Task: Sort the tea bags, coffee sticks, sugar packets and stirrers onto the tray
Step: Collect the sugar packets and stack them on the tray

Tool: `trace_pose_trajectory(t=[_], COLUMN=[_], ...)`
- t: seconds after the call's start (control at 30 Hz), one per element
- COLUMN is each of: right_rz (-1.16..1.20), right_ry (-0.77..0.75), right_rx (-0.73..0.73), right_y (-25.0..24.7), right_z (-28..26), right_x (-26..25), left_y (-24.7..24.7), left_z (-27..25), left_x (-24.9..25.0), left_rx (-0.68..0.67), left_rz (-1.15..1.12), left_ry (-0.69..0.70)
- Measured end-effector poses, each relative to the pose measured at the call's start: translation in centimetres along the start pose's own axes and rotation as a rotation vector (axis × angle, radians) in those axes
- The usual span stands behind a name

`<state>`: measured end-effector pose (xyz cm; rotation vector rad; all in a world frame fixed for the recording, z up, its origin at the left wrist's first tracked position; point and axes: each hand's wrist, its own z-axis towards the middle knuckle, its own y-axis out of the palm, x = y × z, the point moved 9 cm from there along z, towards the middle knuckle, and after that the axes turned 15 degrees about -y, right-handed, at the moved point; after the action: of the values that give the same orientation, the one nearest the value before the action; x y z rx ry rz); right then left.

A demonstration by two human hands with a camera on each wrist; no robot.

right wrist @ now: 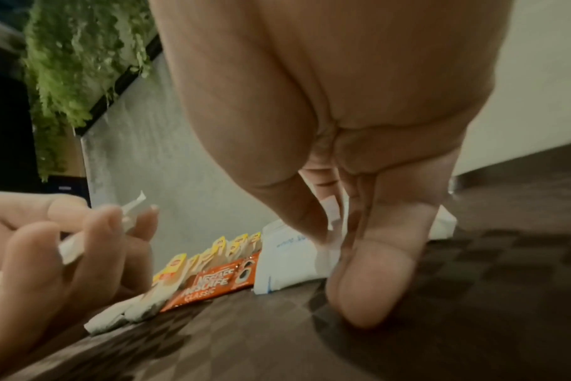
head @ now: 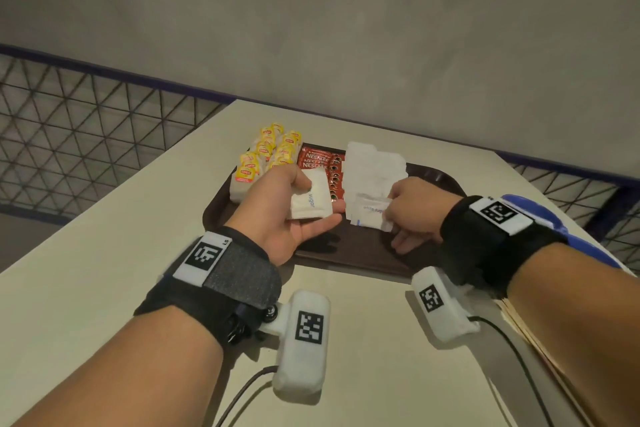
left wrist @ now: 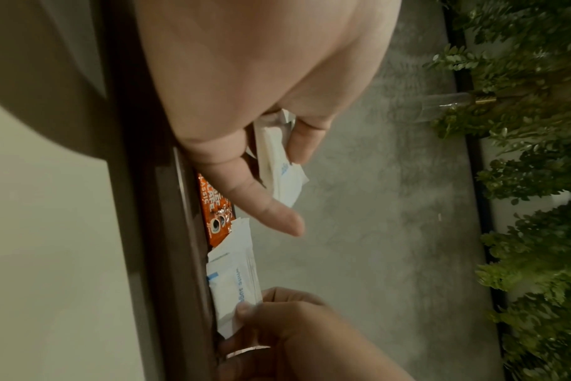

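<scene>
**A:** Why do we hold the packets in this way?

**B:** Our left hand (head: 294, 215) lies palm up over the near left part of the tray (head: 360, 255), and its thumb presses a small stack of sugar packets (head: 309, 201) against the fingers. We think it serves as a store, so the other hand can take from it. Our right hand (head: 414, 210) pinches one sugar packet (head: 369, 215) between thumb and fingers, low on the tray, at the near end of the white row (head: 375, 166). Probably we are laying it there.

**A:** And the other things?

**B:** The tea bags (head: 268, 152) are at the far left, partly over the tray edge. The coffee sticks (head: 320, 163) lie just right of them, and the white row is right of the coffee. Each kind has its own column, so the sorting stays clear.

**A:** How many of each?

**B:** About eight yellow tags, but they overlap. We read three coffee labels; more may lie under them. We cannot count the stack in the left hand, nor the white row. At the near right table edge lie thin pale sticks (head: 530, 326), maybe the stirrers.
</scene>
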<state>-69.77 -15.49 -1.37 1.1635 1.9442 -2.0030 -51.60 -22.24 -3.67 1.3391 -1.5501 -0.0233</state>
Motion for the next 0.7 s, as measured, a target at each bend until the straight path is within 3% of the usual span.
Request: trace_pose_trajectory(t=[0.17,0.43,0.7], right_rz=[-0.081,-0.222,-0.552], right_ry=[0.043,-0.028,-0.11], right_rx=[-0.049,-0.045,-0.119], right_y=[0.0,-0.6,0.1], right_z=[0.5,0.5,1.0], right_x=[-0.2,-2.0,-3.6], left_y=[0.0,0.1,0.2], left_z=[0.2,0.4,0.5], left_x=[-0.1,-0.2,-0.1], left_rx=[-0.01,-0.006,-0.012], left_rz=[0.014,0.033,0.05], left_ry=[-0.013,-0.016,-0.008])
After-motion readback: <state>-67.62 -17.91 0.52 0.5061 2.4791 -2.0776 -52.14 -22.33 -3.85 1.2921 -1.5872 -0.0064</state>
